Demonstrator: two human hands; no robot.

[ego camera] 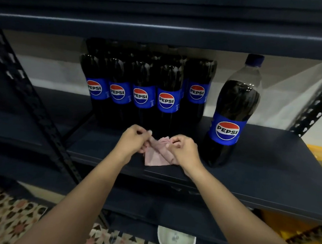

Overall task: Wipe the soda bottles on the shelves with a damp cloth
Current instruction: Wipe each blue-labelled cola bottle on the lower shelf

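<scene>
Head view: no wiping was under way; both hands were busy with a small pink damp cloth point(159, 153), unfolding or refolding it over the front edge of the dark blue metal shelf point(266, 166). Left hand point(133, 139) pinched the cloth's left corner with curled fingers, right hand point(184, 150) pinched its right side. A cluster of dark plastic Pepsi bottles point(143, 94) stood at the back; one lone Pepsi bottle with blue cap point(232, 115) stood apart, right of the hands. Couldn't tell which bottles were already wiped. A white bowl point(175, 239) sat below
</scene>
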